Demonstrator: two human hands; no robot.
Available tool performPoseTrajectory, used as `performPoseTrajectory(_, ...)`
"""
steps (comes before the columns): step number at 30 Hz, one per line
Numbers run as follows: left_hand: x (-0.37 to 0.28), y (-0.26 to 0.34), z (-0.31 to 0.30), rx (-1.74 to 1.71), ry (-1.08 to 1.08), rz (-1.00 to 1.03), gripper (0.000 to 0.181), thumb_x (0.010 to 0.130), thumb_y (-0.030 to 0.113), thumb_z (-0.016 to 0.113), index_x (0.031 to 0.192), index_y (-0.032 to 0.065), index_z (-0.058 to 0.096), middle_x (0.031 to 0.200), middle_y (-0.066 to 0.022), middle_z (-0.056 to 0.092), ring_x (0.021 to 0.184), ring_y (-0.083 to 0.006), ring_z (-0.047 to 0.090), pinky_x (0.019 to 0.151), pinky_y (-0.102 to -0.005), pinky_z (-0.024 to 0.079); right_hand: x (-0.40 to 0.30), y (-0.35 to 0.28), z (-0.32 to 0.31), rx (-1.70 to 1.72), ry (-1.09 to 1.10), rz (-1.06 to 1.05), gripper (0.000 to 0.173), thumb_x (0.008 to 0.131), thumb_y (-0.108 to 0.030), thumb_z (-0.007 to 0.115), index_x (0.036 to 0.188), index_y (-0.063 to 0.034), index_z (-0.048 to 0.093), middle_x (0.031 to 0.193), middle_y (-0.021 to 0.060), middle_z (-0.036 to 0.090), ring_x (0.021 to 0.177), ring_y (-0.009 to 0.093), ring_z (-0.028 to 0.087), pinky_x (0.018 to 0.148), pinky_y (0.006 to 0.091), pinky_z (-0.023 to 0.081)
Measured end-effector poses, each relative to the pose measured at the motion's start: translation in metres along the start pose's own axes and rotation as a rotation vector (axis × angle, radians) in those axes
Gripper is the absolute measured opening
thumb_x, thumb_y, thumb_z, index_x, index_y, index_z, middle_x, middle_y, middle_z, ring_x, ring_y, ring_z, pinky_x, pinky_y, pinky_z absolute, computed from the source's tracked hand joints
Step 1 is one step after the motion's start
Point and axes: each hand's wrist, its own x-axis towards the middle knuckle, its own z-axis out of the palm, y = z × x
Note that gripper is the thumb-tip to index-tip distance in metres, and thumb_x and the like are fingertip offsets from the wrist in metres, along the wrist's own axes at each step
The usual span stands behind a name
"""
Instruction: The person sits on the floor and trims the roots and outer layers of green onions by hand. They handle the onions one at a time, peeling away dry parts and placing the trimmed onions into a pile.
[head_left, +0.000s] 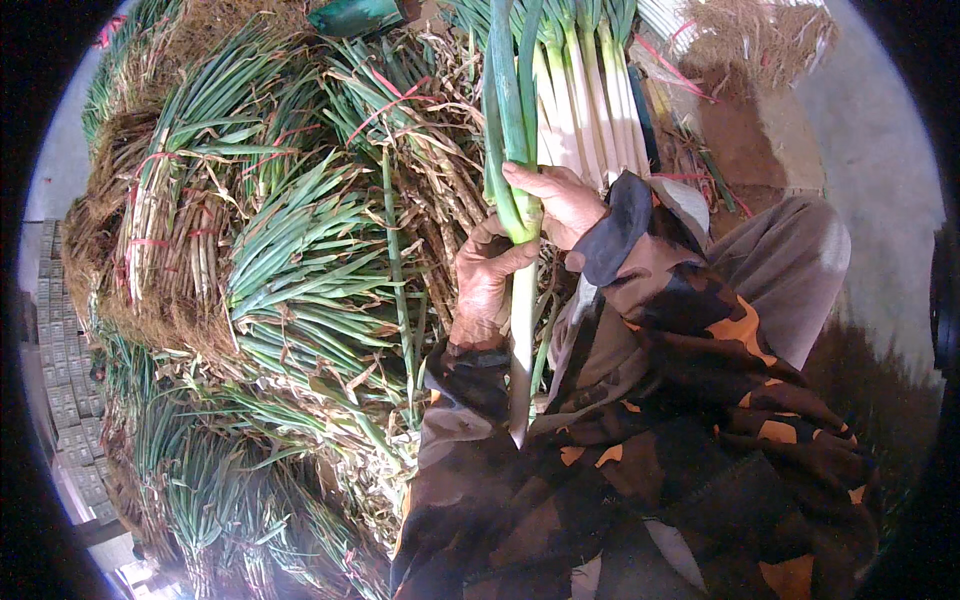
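Both hands grip one large green onion (525, 292), held lengthwise in front of my body. Its white shank points down toward my jacket and its green leaves rise away from me. My left hand (489, 277) wraps the upper shank, thumb across it just below where the leaves split. Slightly higher, my right hand (559, 202) has its thumb and fingers on the base of the leaves. Beyond my hands lies a row of cleaned green onions (592, 112) with bare white shanks. Loose dry husks and leaves lie under and around my left hand.
Bundles of untrimmed green onions (307, 270) with brown roots are heaped on the left, several bound with pink ties (154, 241). A bunch with trailing roots (750, 37) lies at the far right. My bent knee (787, 270) is at the right, and stacked crates (67, 390) stand far left.
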Motion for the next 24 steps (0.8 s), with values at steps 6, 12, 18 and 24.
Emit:
performPoseTrajectory(6, 0.003, -0.008, 0.003, 0.203, 0.091, 0.067, 0.023, 0.07, -0.003, 0.071, 0.089, 0.002, 0.059, 0.08, -0.0023, 0.061, 0.069, -0.0101, 0.055, 0.065, -0.0228, 0.046, 0.005, 0.01, -0.009, -0.078, 0.073, -0.079, 0.023, 0.087, -0.023, 0.059, 0.1, -0.0045, 0.058, 0.085, 0.0022, 0.058, 0.077, 0.014, 0.059, 0.064, 0.0261, 0.047)
performPoseTrajectory(12, -0.008, 0.004, 0.024, 0.047, 0.392, 0.063, 0.035, 0.085, 0.038, 0.058, 0.065, 0.0103, 0.052, 0.059, 0.0021, 0.047, 0.051, -0.01, 0.042, 0.05, -0.0255, 0.036, 0.005, 0.007, -0.015, -0.069, 0.008, -0.061, 0.026, 0.085, -0.03, 0.061, 0.093, -0.0062, 0.056, 0.08, 0.0034, 0.058, 0.072, 0.017, 0.058, 0.066, 0.031, 0.046)
performPoseTrajectory(18, -0.087, 0.064, -0.066, -0.184, 0.303, -0.12, 0.054, 0.09, 0.044, 0.048, 0.048, 0.0198, 0.022, 0.04, 0.0053, 0.022, 0.031, -0.0096, 0.018, 0.03, -0.0264, 0.014, -0.02, -0.033, -0.025, 0.223, -0.071, 0.006, 0.039, 0.086, -0.041, 0.056, 0.098, -0.0046, 0.053, 0.089, 0.0126, 0.062, 0.075, 0.024, 0.062, 0.069, 0.0389, 0.05)
performPoseTrajectory(24, -0.211, 0.123, -0.205, 2.084, 0.771, -0.363, 0.058, 0.075, 0.046, 0.064, 0.105, -0.0037, 0.055, 0.077, -0.0135, 0.059, 0.071, -0.0276, 0.059, 0.064, -0.0392, 0.049, 0.0, -0.018, -0.015, 0.347, -0.146, 0.021, 0.029, 0.085, -0.036, 0.059, 0.092, -0.0087, 0.05, 0.094, 0.0153, 0.061, 0.061, 0.018, 0.058, 0.055, 0.0336, 0.049)
